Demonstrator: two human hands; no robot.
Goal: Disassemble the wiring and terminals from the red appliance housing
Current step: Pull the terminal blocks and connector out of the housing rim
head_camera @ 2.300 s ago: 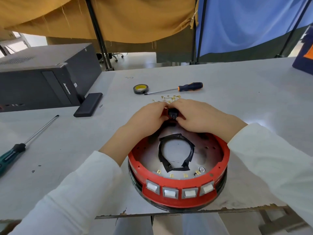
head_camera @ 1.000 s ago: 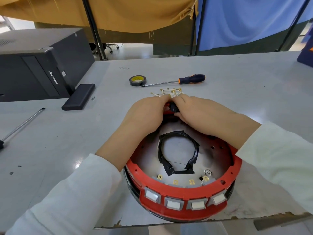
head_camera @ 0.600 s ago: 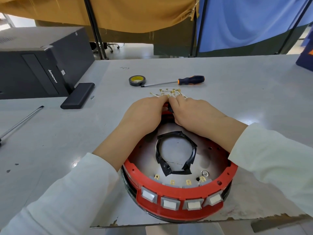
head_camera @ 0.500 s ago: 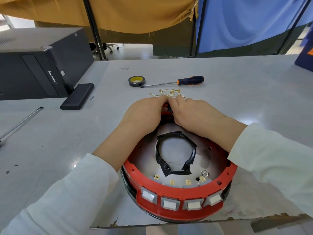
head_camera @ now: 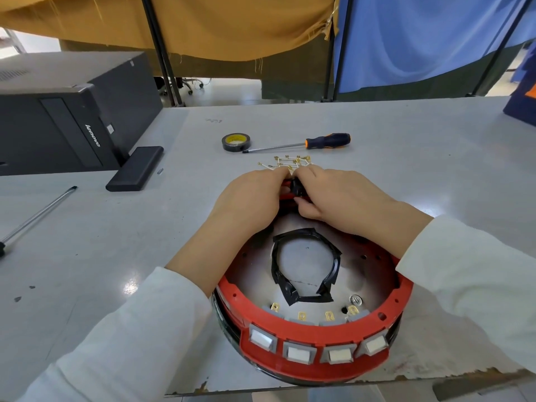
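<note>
The round red appliance housing (head_camera: pixel 307 333) lies open side up at the table's near edge, with several white switches along its front wall and brass terminals (head_camera: pixel 301 315) behind them. A ring of black tape (head_camera: pixel 304 266) sits on its metal floor. At the housing's far rim, my left hand (head_camera: pixel 249 197) and my right hand (head_camera: pixel 333 195) meet with curled fingers around a small black part (head_camera: pixel 295 185). The fingertips and most of that part are hidden. A pile of loose brass terminals with short wires (head_camera: pixel 287 162) lies just beyond the hands.
An orange-and-black screwdriver (head_camera: pixel 307 143) and a roll of black tape (head_camera: pixel 235 142) lie behind the pile. A black computer case (head_camera: pixel 63 117) and a flat black box (head_camera: pixel 135 168) stand at the left. A long screwdriver shaft (head_camera: pixel 37 214) lies far left.
Both hands stay at the housing's far rim on the black part, with only small finger shifts. The view has moved slightly.
</note>
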